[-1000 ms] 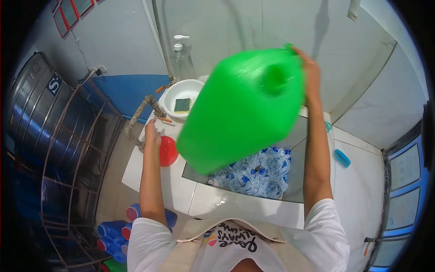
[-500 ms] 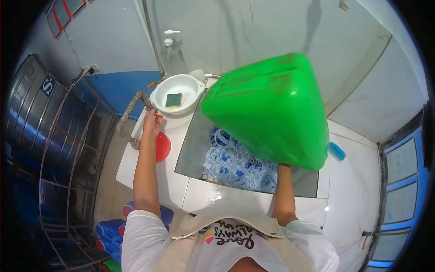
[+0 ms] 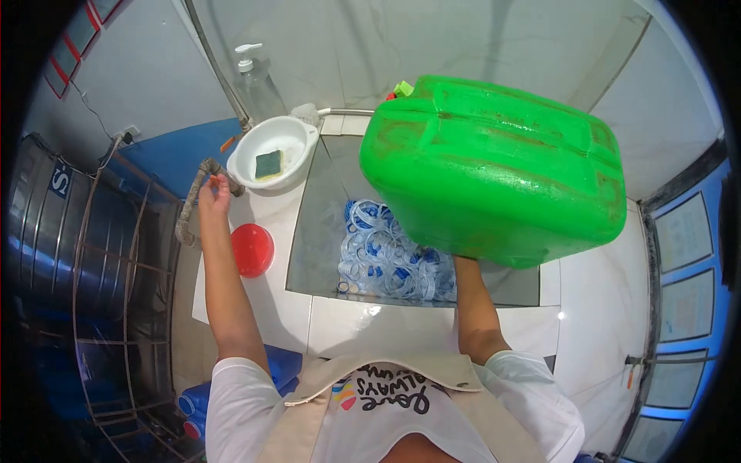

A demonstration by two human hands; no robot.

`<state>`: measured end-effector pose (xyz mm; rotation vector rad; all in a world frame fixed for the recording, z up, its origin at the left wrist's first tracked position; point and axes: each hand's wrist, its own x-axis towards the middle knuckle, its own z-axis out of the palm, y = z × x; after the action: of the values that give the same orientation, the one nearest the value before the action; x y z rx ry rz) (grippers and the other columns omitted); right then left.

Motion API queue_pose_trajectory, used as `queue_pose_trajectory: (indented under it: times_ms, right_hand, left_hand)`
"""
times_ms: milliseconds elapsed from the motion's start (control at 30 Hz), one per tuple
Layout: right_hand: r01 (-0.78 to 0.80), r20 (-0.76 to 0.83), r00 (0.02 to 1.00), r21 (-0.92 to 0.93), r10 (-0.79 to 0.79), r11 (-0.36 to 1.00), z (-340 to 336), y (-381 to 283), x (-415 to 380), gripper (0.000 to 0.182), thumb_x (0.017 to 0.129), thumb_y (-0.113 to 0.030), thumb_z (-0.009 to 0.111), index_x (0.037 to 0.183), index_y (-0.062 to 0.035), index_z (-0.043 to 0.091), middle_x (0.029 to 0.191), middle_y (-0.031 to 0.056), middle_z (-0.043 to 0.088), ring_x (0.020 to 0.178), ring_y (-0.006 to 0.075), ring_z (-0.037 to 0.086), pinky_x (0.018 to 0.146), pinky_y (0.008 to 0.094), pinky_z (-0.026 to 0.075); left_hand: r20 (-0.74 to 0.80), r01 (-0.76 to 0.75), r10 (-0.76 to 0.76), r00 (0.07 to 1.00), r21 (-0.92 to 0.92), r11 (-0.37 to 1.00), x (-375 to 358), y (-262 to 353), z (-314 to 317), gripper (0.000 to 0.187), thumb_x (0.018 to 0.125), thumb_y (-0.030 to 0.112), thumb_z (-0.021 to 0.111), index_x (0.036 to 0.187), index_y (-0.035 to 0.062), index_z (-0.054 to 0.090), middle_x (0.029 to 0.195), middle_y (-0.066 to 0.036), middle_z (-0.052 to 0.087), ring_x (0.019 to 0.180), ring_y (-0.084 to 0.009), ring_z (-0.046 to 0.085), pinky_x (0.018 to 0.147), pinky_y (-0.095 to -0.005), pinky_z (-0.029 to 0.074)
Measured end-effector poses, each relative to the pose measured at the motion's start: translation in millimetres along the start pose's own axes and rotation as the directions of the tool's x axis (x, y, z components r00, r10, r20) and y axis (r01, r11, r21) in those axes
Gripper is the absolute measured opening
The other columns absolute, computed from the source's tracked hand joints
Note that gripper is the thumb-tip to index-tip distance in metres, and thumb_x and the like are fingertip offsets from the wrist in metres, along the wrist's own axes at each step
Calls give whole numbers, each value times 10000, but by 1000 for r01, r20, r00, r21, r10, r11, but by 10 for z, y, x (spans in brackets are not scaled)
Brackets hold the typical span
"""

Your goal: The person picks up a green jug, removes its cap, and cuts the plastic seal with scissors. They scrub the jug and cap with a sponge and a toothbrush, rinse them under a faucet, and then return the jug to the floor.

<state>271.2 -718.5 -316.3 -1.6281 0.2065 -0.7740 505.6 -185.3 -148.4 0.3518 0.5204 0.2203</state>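
A large green plastic jerrycan [image 3: 494, 170] with brown smudges is held up over the right part of a sunken basin [image 3: 316, 255]. My right forearm reaches under it, and the jerrycan hides my right hand. In the basin lies a heap of clear and blue plastic pieces [image 3: 397, 258]. My left hand [image 3: 214, 193] is at the grey pipe [image 3: 189, 202] on the left, its fingers partly bent; whether they grip anything is unclear. Close by are a white bowl [image 3: 301, 158] with a green sponge [image 3: 268, 164] and a red round lid [image 3: 252, 251].
A clear pump bottle [image 3: 258, 89] stands behind the bowl. At the left are a steel tank [image 3: 69, 224] and a rusty metal frame [image 3: 123, 341]. Blue containers [image 3: 282, 366] sit low beside my left arm. A blue-framed door [image 3: 687, 285] is at the right.
The jerrycan has turned to lie more level and shifted right, showing a green and red part at its far left end. My left hand has shifted slightly along the pipe.
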Motion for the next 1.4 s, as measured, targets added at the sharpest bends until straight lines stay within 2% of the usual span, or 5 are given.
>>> queue_pose_trajectory:
  times_ms: [300,567,1100,1300,1400]
  right_hand:
    - [-49,47,998,176,42,983,-21,127,-19,415,900,-313,484,1210,-37,503,1201,132,525,1093,257,495,933,377,410]
    - [1,73,997,-41,2,999,-60,69,-88,444,955,-350,347,1270,-46,425,1241,115,488,1113,260,468,949,381,400]
    - [316,256,948,-820,-188,478,-23,-546,-173,418,933,-315,410,1248,-45,463,1239,115,497,1119,248,469,959,369,389]
    - [272,283,957,-781,-69,562,-121,4,331,386,943,-258,414,1261,-40,439,1225,123,499,1092,244,483,922,360,421]
    - [-458,283,889,580,361,673,21,148,496,424,932,-277,440,1279,-33,439,1247,120,497,1110,228,482,951,361,398]
  left_hand:
    - [121,-131,100,988,291,948,-258,-89,-36,164,913,142,416,951,1,491,894,-115,498,823,-217,557,782,-351,537]
    - [659,-515,535,529,750,-415,-369,-322,-161,434,893,287,469,1217,-3,453,1044,-161,524,922,-275,529,860,-359,411]
    - [723,-472,120,680,557,-684,-1187,-747,-402,703,915,440,395,1415,12,149,1294,-254,432,1230,-376,390,959,-411,366]
    - [710,-702,124,693,627,338,-1519,-668,588,711,940,535,175,1435,54,6,1497,-164,40,1378,-268,106,1110,-365,81]
    - [756,-677,256,603,315,665,-1436,-1785,400,636,974,443,172,1429,32,3,1496,-157,74,1380,-236,77,1111,-339,25]
